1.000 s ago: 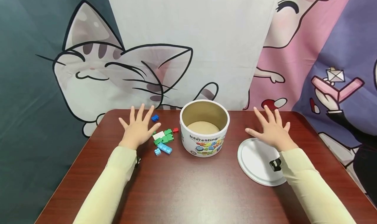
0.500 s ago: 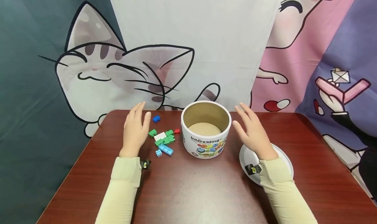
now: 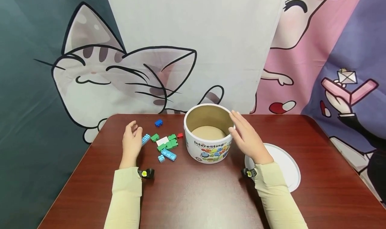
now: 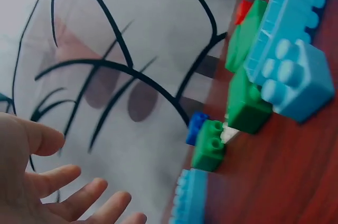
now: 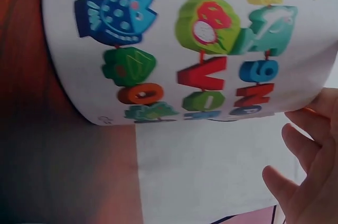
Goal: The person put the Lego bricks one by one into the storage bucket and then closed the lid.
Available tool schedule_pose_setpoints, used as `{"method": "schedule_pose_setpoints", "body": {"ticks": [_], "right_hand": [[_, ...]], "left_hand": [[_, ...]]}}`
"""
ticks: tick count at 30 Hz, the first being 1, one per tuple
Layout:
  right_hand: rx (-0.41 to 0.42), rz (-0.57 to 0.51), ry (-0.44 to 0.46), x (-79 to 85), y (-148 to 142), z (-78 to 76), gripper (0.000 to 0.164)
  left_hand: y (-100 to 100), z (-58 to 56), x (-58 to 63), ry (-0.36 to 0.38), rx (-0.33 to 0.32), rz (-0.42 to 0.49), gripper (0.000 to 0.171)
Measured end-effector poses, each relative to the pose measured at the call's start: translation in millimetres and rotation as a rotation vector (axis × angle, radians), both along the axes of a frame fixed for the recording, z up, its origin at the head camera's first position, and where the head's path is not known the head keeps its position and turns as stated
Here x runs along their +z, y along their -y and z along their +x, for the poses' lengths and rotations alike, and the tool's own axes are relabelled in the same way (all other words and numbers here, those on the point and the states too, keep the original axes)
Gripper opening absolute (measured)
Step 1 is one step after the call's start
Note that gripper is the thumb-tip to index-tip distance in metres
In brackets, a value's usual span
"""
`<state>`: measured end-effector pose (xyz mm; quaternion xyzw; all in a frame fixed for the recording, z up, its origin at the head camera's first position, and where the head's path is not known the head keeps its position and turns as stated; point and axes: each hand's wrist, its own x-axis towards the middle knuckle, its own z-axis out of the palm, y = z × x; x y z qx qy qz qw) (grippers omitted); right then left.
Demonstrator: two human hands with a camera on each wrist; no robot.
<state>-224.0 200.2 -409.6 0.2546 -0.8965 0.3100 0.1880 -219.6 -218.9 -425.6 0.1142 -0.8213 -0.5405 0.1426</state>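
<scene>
In the head view my left hand (image 3: 130, 144) hovers left of the toy bricks with fingers loosely bent and nothing in them. Closest to it is a light blue brick (image 3: 146, 139), lower right of the fingers in the left wrist view. Beside that lie green bricks (image 3: 172, 143), a white brick (image 3: 162, 141), a longer light blue brick (image 3: 169, 154) and a small light blue one (image 3: 161, 158). My right hand (image 3: 248, 140) has its fingers extended at the right rim of a white printed bucket (image 3: 208, 152), whose visible inside holds nothing.
A round white lid (image 3: 281, 162) lies on the brown table (image 3: 193, 195), partly under the right forearm. Farther back are a blue brick (image 3: 158, 123) and a red brick (image 3: 180, 135). A cartoon-printed curtain (image 3: 229, 38) hangs behind the table.
Both hands were spread wide and have turned inward. The right hand has moved left to the bucket's rim. The left has drawn back slightly, fingers bending, and a light blue brick beside it now shows.
</scene>
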Motion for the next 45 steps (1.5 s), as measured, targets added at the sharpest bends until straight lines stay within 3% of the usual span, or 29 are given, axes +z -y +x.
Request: {"method": "schedule_pose_setpoints", "body": {"ticks": [11,18,23,36,45], "right_hand": [[-0.026,0.028,-0.083,-5.4,0,1.5,0.056],[-0.039,0.025,-0.067,-5.6,-2,1.4,0.057],[-0.05,0.006,-0.033,-6.1,-1,2.7,0.057],[-0.051,0.004,-0.028,-6.8,0,2.7,0.056],[-0.059,0.008,-0.008,-6.2,-1,3.1,0.057]], "left_hand": [[14,-1.7,-17.4,0.173,-0.016,-0.131,0.05],[21,-5.2,-25.2,0.255,-0.049,-0.205,0.051],[24,-5.9,-28.9,0.277,-0.085,-0.237,0.048],[23,-1.9,-28.7,0.31,-0.074,-0.295,0.04],[21,-1.4,-27.6,0.282,-0.067,-0.304,0.037]]}}
